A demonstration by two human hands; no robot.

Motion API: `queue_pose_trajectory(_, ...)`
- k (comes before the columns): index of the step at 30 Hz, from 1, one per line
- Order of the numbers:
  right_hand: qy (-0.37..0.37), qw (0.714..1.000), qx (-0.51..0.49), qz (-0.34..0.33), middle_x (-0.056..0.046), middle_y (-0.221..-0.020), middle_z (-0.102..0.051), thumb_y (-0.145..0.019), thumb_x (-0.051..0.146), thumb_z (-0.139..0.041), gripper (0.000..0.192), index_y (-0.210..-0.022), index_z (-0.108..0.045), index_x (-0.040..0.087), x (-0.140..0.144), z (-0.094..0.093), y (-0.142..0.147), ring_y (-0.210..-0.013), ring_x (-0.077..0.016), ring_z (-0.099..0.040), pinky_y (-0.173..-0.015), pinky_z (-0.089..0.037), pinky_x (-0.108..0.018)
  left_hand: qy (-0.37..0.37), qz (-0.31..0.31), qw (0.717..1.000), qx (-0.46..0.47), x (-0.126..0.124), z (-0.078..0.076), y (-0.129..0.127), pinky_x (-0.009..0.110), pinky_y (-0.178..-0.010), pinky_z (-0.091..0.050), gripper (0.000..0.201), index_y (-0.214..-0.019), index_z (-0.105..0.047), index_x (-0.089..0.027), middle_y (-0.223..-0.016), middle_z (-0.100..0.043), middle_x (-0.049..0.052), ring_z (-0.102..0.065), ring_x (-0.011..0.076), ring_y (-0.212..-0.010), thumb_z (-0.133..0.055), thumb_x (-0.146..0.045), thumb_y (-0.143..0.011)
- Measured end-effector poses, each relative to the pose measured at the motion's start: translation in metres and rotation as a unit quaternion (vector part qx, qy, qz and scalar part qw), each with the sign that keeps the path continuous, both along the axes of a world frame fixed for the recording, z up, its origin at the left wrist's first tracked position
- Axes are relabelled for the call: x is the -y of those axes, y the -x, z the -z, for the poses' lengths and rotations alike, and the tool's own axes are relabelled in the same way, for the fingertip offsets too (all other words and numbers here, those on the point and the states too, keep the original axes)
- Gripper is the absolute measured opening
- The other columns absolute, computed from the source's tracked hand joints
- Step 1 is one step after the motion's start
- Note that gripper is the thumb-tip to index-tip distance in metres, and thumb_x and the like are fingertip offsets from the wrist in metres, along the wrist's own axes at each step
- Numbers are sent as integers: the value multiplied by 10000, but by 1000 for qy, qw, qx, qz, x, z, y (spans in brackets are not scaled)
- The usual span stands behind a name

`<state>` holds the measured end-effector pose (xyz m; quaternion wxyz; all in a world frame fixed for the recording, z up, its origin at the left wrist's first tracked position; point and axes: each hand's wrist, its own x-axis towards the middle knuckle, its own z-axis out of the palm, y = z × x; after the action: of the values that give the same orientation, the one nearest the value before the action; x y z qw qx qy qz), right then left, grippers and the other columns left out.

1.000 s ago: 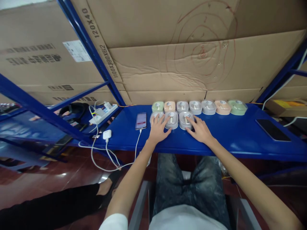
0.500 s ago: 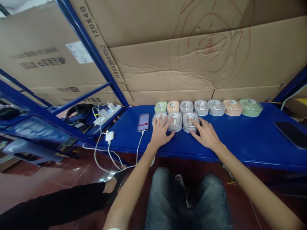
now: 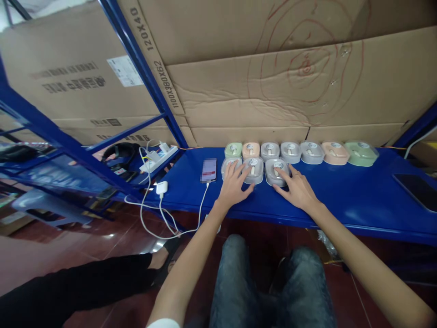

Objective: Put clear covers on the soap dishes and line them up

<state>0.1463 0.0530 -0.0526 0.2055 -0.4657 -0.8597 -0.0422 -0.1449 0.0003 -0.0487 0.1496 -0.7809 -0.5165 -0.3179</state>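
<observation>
Grey plastic shows under both palms: the left hand [image 3: 235, 186] lies flat, fingers spread, over the leftmost grey case [image 3: 231, 166] of the front row, its fingertips reaching onto the middle grey case [image 3: 253, 170] at its one o'clock. It grips nothing; it only presses or rests on top. The right hand [image 3: 297, 187] is likewise open and flat, forefinger and middle finger laid on the right grey case [image 3: 276, 171] at its eleven o'clock, with nothing closed inside it. Whether either palm truly bears down or merely touches is hard to say from this height.

These three cases sit touching side by side on the blue shelf [image 3: 341, 196], just in front of a back row of seven [image 3: 300, 152] in green, peach and grey along the cardboard wall [image 3: 273, 91]. At nine o'clock from the left hand lies a phone [image 3: 209, 170] on a white cable [image 3: 198, 214], and further out a white charger block [image 3: 161, 187] and a power strip [image 3: 157, 155]. Far at three o'clock a dark phone [image 3: 418, 191] rests near the shelf edge.

To square the front row well, I judge that light, even pressure from both hands, sliding inward together, should keep the cases flush without nudging the row behind.
</observation>
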Motion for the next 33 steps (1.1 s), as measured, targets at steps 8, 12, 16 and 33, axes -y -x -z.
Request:
queue_pose_trajectory(8,-11,998,-57,37,-343,-1622,-494,-1055,657,-572,682,-1510,-593,149,-2,1,1,-1350,-545,-635,-1039,-572,-686,-23,30,999,12,-3,1,1,692,-1363,-332,491,-1499,-656,-185,-1531,-681,180,-450,439,-1628,-676,-402,-1058)
queue_pose_trajectory(12,-12,993,-92,72,-325,-1439,-586,-962,606,-663,645,-1366,-601,107,-3,1,0,-1161,-487,-700,-976,-597,-626,-37,49,998,31,1,-3,-3,696,-1345,-354,423,-1441,-682,-193,-1469,-715,164,-498,427,-1585,-681,-357,-1051)
queue_pose_trajectory(16,-35,978,-192,70,-226,-1275,-684,-830,502,-743,576,-1286,-610,176,-5,0,-13,-1069,-421,-721,-911,-615,-544,-44,58,992,106,9,-8,-17,683,-1303,-421,347,-1397,-699,-226,-1403,-744,139,-548,387,-1537,-647,-312,-1065)
queue_pose_trajectory(33,-19,920,-304,-246,-146,-1453,-717,-993,457,-759,502,-1451,-657,277,51,-33,-26,-1362,-380,-689,-1124,-575,-556,332,278,693,576,25,-26,-72,588,-1261,-470,879,-1469,-682,-220,-1508,-690,142,-610,402,-1459,-1068,-449,-713)
